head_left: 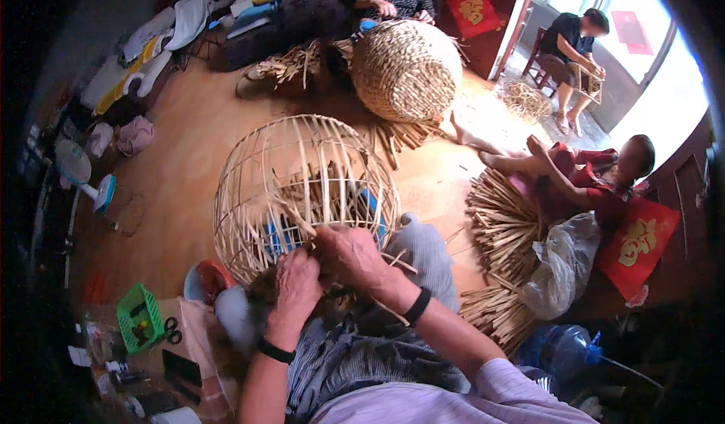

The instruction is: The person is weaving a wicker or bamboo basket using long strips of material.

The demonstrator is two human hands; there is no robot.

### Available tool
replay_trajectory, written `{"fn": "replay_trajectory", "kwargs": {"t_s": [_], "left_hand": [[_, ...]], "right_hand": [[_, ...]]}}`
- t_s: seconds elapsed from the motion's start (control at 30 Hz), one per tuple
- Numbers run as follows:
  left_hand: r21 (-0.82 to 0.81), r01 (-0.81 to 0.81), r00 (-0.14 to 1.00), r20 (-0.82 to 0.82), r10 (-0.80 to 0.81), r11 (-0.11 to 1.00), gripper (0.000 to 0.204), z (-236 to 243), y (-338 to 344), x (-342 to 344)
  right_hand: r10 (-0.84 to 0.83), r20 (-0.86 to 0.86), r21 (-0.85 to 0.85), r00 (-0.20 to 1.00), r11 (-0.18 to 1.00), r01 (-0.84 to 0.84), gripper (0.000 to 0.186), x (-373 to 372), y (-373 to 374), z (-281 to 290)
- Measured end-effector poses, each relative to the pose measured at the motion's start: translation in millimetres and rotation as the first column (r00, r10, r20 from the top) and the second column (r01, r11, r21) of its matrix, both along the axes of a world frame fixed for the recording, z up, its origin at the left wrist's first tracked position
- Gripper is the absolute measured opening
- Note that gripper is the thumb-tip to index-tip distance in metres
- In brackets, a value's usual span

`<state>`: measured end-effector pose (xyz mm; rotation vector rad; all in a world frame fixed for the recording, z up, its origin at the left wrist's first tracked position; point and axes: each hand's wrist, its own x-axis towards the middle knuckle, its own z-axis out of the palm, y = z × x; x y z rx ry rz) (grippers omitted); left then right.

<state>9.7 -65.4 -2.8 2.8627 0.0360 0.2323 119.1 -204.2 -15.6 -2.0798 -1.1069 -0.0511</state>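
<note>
Clamps a dry strip [297, 216] in the bent fingers of the right hand [351, 254]; curls the left hand [298, 274] just beside, fingers together, too hidden to tell of any grip. Has both at the near side of an open basket frame [323, 169] of thin ribs, set in front of the lap [362, 354]. Shows, to the left, a green plastic basket [138, 320] near black scissors [173, 331] and a phone [181, 366]; to the right, a pile of dry stalks [500, 231] beside a plastic bag [560, 269]. Farther off, shows a big woven basket [408, 69] before a person [390, 0].
</note>
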Motion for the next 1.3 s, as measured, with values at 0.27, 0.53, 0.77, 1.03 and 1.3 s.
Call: {"fn": "replay_trajectory", "kwargs": {"t_s": [0.27, 0.53, 0.77, 1.03, 1.3], "left_hand": [[0.011, -0.033, 0.999, 0.026, 0.033, 0.999, 0.034, -5, -3, 1], [-0.113, -0.031, 0.997, 0.069, 0.039, 0.993, 0.035, 12, -11, 1], [-0.156, -0.037, 0.997, 0.065, 0.048, 0.987, 0.041, 9, -10, 1], [-0.096, -0.017, 0.982, 0.188, 0.035, 0.995, 0.058, 3, -17, -4], [-0.166, -0.032, 0.986, 0.157, 0.059, 0.986, 0.055, 7, -16, -2]], "right_hand": [[-0.006, -0.060, 0.131, 0.998, 0.991, 0.013, 0.032, -8, -3, -10], [0.071, -0.486, 0.424, 0.871, 0.891, 0.164, 0.038, -25, -24, -12], [0.266, -0.782, 0.552, 0.563, 0.714, 0.431, 0.028, -40, -44, -36], [0.231, -0.873, 0.455, 0.428, 0.701, 0.549, 0.026, 30, -42, 12], [0.296, -0.908, 0.411, 0.296, 0.762, 0.500, 0.027, -3, -93, -31]]}}
